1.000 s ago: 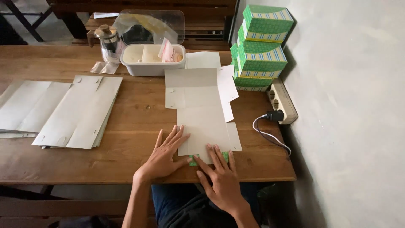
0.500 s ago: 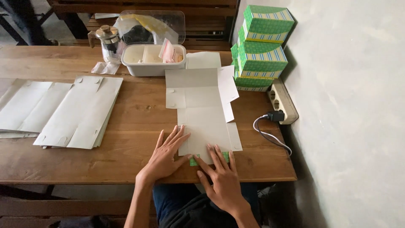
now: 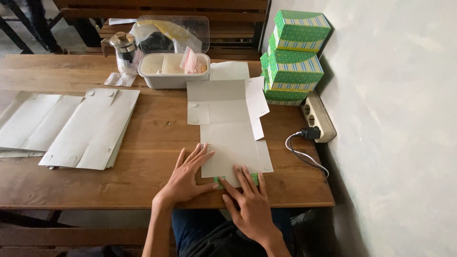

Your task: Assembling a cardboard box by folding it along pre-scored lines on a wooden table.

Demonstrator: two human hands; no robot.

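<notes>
A flat grey cardboard box blank (image 3: 227, 124) lies unfolded on the wooden table (image 3: 157, 138), plain side up. Its near flap is folded over, showing a strip of green print (image 3: 220, 180) at the table's front edge. My left hand (image 3: 186, 177) lies flat with fingers spread on the blank's near left corner. My right hand (image 3: 249, 203) presses flat on the folded near flap, fingers pointing away from me. Neither hand grips anything.
A pile of flat grey blanks (image 3: 71, 127) lies at the left. Stacked green printed boxes (image 3: 292, 56) stand by the wall at the right, with a power strip (image 3: 318, 116) and plugged cable beside them. A white compartment tray (image 3: 172, 69), clear lid and glass jar (image 3: 124, 50) stand at the back.
</notes>
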